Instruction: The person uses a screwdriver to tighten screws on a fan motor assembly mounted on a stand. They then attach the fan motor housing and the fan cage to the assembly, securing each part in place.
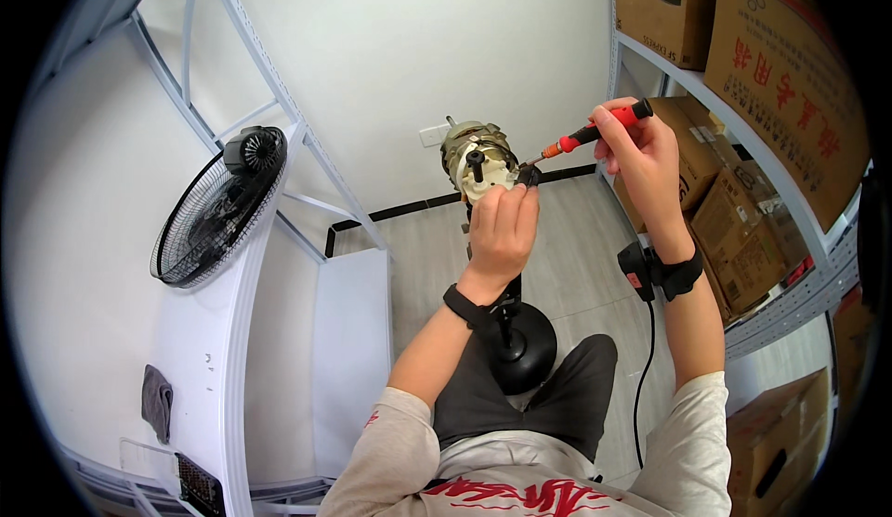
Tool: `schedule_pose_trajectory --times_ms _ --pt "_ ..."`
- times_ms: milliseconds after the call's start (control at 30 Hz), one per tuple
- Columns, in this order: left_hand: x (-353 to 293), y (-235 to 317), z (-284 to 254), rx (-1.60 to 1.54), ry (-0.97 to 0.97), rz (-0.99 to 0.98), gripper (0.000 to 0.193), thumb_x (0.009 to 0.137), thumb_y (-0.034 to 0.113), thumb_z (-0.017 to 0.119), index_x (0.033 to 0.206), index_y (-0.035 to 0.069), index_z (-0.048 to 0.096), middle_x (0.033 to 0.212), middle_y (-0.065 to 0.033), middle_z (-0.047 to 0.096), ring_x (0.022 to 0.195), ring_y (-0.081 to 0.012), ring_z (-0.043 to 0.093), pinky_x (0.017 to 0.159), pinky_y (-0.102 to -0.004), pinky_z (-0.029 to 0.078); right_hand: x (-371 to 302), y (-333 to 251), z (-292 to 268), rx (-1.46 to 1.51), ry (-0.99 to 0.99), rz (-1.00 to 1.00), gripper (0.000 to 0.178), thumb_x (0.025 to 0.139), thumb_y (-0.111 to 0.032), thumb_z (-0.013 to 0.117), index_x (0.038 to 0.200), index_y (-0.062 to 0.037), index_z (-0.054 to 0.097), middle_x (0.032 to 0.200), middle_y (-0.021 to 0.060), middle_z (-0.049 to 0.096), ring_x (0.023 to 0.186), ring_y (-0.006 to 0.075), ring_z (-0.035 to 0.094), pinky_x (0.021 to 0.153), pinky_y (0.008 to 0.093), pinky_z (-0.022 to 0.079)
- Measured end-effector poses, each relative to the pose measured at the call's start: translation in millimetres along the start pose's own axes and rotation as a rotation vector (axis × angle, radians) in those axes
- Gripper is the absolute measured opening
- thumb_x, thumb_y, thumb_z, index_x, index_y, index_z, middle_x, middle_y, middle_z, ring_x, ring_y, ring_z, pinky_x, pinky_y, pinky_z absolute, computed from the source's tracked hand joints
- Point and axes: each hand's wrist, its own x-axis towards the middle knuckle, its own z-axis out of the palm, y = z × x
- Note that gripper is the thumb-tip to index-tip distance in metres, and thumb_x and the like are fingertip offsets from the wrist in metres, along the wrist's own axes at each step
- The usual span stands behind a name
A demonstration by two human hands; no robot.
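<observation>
Straight ahead, I see the fan motor (476, 142) upright on its stand; the left hand (505, 224) reaches up to it, fingertips pinched on a small black part (529, 176). Beside that, a red-and-black screwdriver (583, 136) slants down leftward, clamped in the grip of the raised, inward-bent right hand (646, 159).

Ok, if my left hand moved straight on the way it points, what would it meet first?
Likely the motor: your left hand points up at it, close by, though depth makes any contact hard to tell.
</observation>
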Motion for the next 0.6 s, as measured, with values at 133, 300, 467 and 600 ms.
schedule_pose_trajectory --times_ms 133,300,467,600 --pt "1.0 2.3 1.1 -0.005 -0.002 -0.032 0.024 0.071 0.000 0.080 0.092 0.007 0.071 0.096 -0.0048 0.061 0.092 -0.0254 0.058 0.079 -0.0373 0.049 9.1 0.8 -1.5 -0.007 -0.021 -0.008 0.019 0.094 -0.020 0.069 0.095 -0.0004 0.069 0.073 -0.0010 0.063 0.063 0.0038 0.057 0.049 0.0190 0.040" --pt "4.1 8.1 0.7 -0.004 0.019 -0.067 0.024 0.071 0.000 0.080 0.092 0.007 0.071 0.096 -0.0050 0.061 0.092 -0.0258 0.058 0.081 -0.0374 0.048 14.4 -5.4 -1.1 -0.030 -0.067 -0.017 0.019 0.093 -0.021 0.069 0.094 -0.0016 0.069 0.071 -0.0017 0.062 0.062 0.0033 0.057 0.049 0.0191 0.039" --pt "1.7 9.0 3.6 -0.012 0.041 -0.087 0.024 0.071 0.000 0.080 0.092 0.007 0.071 0.095 -0.0050 0.061 0.090 -0.0256 0.058 0.081 -0.0373 0.048 17.8 -12.4 5.3 -0.095 -0.105 -0.007 0.020 0.093 -0.021 0.069 0.093 -0.0015 0.068 0.072 -0.0020 0.063 0.062 0.0036 0.057 0.049 0.0197 0.039" --pt "3.9 10.7 2.2 -0.008 0.040 -0.093 0.023 0.071 0.000 0.080 0.091 0.006 0.071 0.095 -0.0049 0.061 0.090 -0.0253 0.058 0.081 -0.0370 0.047 21.2 -15.9 7.7 -0.109 -0.138 -0.032 0.020 0.092 -0.020 0.069 0.092 -0.0010 0.068 0.072 -0.0016 0.064 0.061 0.0041 0.056 0.050 0.0201 0.039"
